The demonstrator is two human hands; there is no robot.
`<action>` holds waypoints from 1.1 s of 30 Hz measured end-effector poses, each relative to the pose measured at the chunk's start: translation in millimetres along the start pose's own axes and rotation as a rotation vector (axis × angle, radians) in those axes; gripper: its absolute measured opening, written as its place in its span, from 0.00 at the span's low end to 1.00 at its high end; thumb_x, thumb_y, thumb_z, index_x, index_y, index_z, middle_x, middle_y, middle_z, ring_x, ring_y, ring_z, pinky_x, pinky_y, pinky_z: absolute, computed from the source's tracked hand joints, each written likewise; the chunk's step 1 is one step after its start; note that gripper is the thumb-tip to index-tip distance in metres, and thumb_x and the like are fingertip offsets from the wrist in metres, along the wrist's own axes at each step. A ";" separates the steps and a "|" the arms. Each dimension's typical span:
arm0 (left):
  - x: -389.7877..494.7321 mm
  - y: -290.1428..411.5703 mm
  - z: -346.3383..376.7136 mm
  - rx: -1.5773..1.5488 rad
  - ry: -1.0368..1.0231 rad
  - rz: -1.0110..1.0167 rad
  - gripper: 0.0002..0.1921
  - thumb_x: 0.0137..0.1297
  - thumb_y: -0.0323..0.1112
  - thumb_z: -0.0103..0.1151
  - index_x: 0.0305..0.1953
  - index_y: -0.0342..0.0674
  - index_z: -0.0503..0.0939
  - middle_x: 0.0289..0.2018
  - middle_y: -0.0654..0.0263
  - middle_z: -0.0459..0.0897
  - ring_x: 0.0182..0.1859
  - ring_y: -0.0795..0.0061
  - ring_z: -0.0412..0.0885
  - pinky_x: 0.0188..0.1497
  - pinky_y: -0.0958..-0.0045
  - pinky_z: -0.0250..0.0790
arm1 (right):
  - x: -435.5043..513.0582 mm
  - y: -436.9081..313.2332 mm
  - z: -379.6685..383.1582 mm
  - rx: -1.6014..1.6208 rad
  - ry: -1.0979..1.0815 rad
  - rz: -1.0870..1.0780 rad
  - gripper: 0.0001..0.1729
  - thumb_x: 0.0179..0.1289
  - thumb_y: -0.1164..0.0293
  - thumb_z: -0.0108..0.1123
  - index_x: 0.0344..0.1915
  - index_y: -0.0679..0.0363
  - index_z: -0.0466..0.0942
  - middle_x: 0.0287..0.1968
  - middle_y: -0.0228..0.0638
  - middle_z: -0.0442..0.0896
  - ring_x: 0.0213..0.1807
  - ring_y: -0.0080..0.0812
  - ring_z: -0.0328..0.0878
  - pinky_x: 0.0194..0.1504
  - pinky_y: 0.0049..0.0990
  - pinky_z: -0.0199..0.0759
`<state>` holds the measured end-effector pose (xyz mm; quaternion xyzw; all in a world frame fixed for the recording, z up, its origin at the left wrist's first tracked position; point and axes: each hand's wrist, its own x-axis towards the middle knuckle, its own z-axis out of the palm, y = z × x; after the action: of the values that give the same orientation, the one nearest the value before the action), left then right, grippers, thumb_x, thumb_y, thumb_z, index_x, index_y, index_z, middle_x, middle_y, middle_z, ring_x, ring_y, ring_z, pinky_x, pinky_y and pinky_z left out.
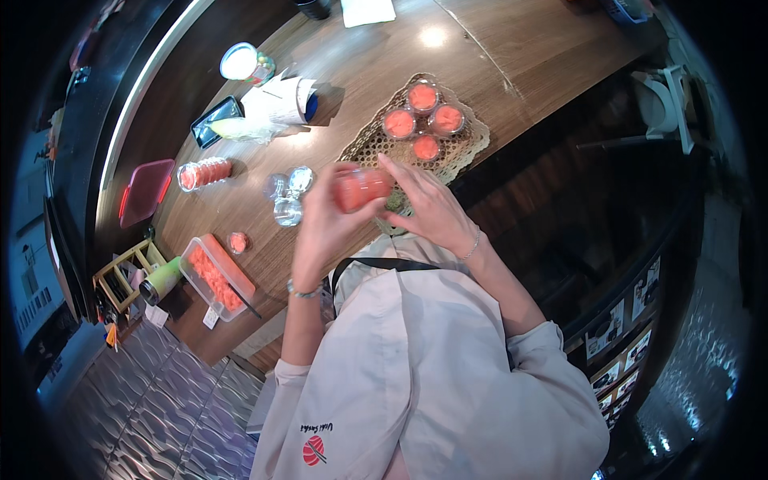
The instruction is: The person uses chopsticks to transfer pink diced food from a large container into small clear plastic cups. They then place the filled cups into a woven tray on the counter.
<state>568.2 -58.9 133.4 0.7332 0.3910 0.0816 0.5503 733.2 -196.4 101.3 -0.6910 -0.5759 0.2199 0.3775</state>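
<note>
My left hand point(327, 207) grips a stack of small clear plastic cups point(362, 189) filled with a pinkish-orange food, perhaps pickled ginger; motion blurs it. Close to the stack's other end, my right hand point(433, 207) has its fingers spread; whether it touches the stack I cannot tell. Beyond my hands lies a woven lattice tray point(475, 137) holding several filled cups point(423, 96). A green item point(395, 200) shows partly between my hands on the tray's near side. Left of my left hand stand clear empty-looking cups or lids point(288, 211).
On the wooden counter point(384, 54), left, are a row of filled cups point(207, 173), a single cup point(239, 242), a plastic tub of pinkish-orange food point(213, 279) and a red-edged lid point(146, 192). Farther back lie a smartphone point(210, 123), papers point(276, 99) and a round container point(246, 63).
</note>
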 end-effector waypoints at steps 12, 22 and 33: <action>91.5 -14.0 98.3 0.746 -0.108 0.650 0.20 0.60 0.32 0.68 0.53 0.39 0.77 0.40 0.56 0.78 0.49 0.54 0.79 0.54 0.56 0.70 | -48.5 96.5 -25.5 -0.245 0.342 0.391 0.37 0.51 0.62 0.81 0.60 0.60 0.77 0.57 0.41 0.84 0.63 0.44 0.77 0.68 0.47 0.57; 108.1 -45.7 139.5 0.993 0.058 0.727 0.22 0.66 0.34 0.60 0.60 0.36 0.74 0.53 0.56 0.79 0.64 0.57 0.74 0.69 0.54 0.61 | -40.2 98.0 3.6 -0.400 0.438 0.572 0.37 0.50 0.61 0.83 0.60 0.55 0.80 0.84 0.60 0.44 0.83 0.63 0.45 0.75 0.63 0.44; 104.9 -63.5 122.6 0.959 -0.045 0.735 0.31 0.69 0.41 0.62 0.71 0.38 0.71 0.66 0.59 0.76 0.78 0.59 0.63 0.81 0.48 0.48 | -32.0 111.2 12.6 -0.310 0.257 0.693 0.41 0.49 0.55 0.84 0.62 0.56 0.79 0.81 0.67 0.49 0.82 0.65 0.49 0.76 0.60 0.48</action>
<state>676.4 -74.8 -1.3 0.9882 0.0936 0.0656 0.1020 786.3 -229.6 3.1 -0.9150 -0.2831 0.1563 0.2413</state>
